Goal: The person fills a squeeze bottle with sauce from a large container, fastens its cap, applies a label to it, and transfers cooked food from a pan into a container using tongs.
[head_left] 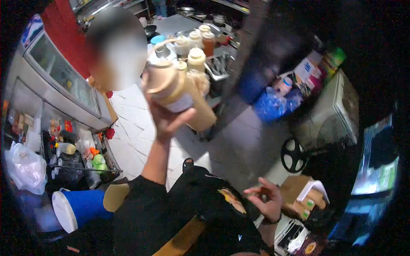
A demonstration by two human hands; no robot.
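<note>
My left hand (166, 121) is wrapped round a tan sauce bottle (192, 102) and holds it up, tilted, in front of me. The bottle has a pale label and a wide top, both slightly blurred. Behind it, several squeeze bottles (196, 59) with cream and orange contents stand on the steel counter (173, 24). My right hand (269, 200) is low at my right side, its fingers loosely curved and apart, with nothing visible in them. Cardboard boxes (294, 190) are just beyond that hand.
A display fridge (64, 72) and a crowded shelf (70, 149) line the left side. Below them is a blue bucket (85, 209). A person with a blurred head (115, 51) is ahead on the left. A blue plastic bag (270, 104) and a black handwheel (294, 154) are on the right.
</note>
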